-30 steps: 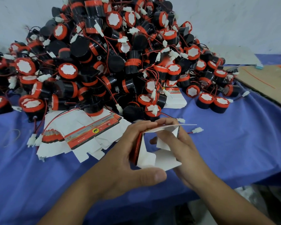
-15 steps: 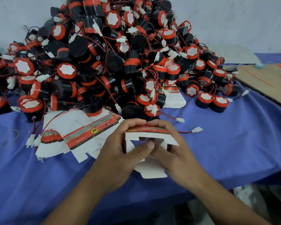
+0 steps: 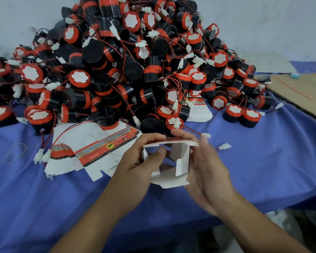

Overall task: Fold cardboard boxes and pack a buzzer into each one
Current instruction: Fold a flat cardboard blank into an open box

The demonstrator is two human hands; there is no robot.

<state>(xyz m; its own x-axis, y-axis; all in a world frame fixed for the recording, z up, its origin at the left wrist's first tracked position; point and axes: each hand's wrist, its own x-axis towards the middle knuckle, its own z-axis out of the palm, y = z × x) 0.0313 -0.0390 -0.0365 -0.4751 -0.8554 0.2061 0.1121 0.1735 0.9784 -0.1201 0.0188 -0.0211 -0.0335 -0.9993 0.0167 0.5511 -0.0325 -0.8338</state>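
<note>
At the near edge of a table, held just above the blue cloth (image 3: 263, 170), a small white box (image 3: 181, 157) stands half formed, its open face turned toward the camera and a loose flap hanging from its lower edge. The left hand (image 3: 135, 167) grips its left side, fingers curled over the top and the thumb pressing into the opening. The right hand (image 3: 208, 170) lies against the right wall with fingers fairly straight and spread, tips reaching the top edge; its thumb cannot be made out. Just left of the hands lies a stack of flat boxes (image 3: 91, 148), white with red printed bands. Behind them rises a large heap of black and red buzzers (image 3: 126, 61), their thin red wires and white plugs tangled together. A brown board (image 3: 303, 92) lies at far right. The box looks fragile at this stage: too much thumb pressure could buckle a wall, and if the lower flaps are not tucked, a buzzer would likely drop through. Pulling one buzzer free may also drag its neighbours by the wires.
</note>
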